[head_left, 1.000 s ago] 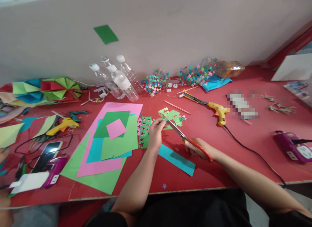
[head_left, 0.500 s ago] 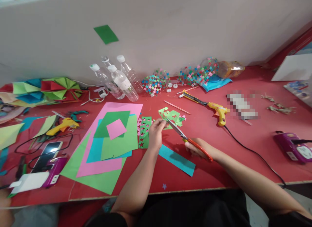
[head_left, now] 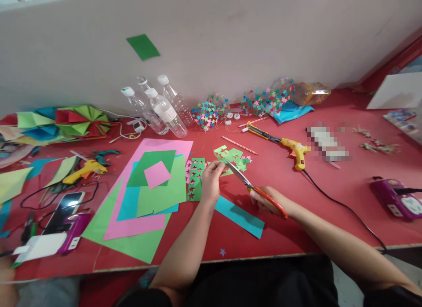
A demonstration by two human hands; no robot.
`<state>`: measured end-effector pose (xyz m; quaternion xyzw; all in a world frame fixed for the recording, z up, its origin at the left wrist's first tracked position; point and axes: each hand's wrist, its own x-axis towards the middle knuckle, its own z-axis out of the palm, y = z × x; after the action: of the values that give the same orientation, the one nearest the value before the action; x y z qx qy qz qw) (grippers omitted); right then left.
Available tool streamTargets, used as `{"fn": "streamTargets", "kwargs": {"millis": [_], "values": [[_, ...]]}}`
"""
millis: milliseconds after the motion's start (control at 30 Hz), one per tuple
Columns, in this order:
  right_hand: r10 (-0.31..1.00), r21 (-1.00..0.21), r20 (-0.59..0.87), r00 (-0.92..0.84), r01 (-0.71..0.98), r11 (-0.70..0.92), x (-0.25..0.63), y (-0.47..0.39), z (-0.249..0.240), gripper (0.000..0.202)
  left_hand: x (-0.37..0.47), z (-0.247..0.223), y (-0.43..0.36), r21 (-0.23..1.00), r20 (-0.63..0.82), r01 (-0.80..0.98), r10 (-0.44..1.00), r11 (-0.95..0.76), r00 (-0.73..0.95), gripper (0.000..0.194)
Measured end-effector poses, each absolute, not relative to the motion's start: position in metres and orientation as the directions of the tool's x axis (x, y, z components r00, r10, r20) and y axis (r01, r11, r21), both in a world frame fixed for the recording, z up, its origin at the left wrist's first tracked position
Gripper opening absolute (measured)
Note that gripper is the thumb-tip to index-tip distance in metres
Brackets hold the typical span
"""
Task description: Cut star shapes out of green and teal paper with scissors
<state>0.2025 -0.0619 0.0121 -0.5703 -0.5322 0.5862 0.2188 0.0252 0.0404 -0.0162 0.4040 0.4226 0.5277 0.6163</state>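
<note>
Right hand: you grip scissors.
Left hand: you pinch green paper.
Bottles: clear, capped, beyond your left grip.

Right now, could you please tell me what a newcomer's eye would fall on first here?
Probably the scissors in the right hand, tips close by the left hand. Next, perhaps, the coloured star clusters near the wall and the layered sheets left of the left forearm.

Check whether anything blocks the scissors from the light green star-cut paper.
Nothing visible does: the scissors in the right hand have their tips at the light green star-cut paper, the left hand close beside.
</note>
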Motion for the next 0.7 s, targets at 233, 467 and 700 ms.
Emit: {"fn": "streamTargets", "kwargs": {"millis": [233,467,700], "values": [[0.866,-0.870,-0.432,-0.250,0.370,-0.327,0.202,-0.062,0.011,0.063,0.026,-0.016,0.040,0.943,-0.091,-0.313,0.992,0.115,0.088,0.013],[0.874,-0.886,-0.398,-0.279,0.363,-0.288,0.207,-0.065,-0.004,0.057,0.026,-0.015,0.039,0.944,-0.102,-0.307,0.992,0.122,0.080,0.013],[0.875,-0.880,-0.400,-0.272,0.380,-0.284,0.206,-0.064,0.001,0.057,0.026,-0.014,0.039,0.953,-0.094,-0.282,0.993,0.110,0.071,0.014]]}}
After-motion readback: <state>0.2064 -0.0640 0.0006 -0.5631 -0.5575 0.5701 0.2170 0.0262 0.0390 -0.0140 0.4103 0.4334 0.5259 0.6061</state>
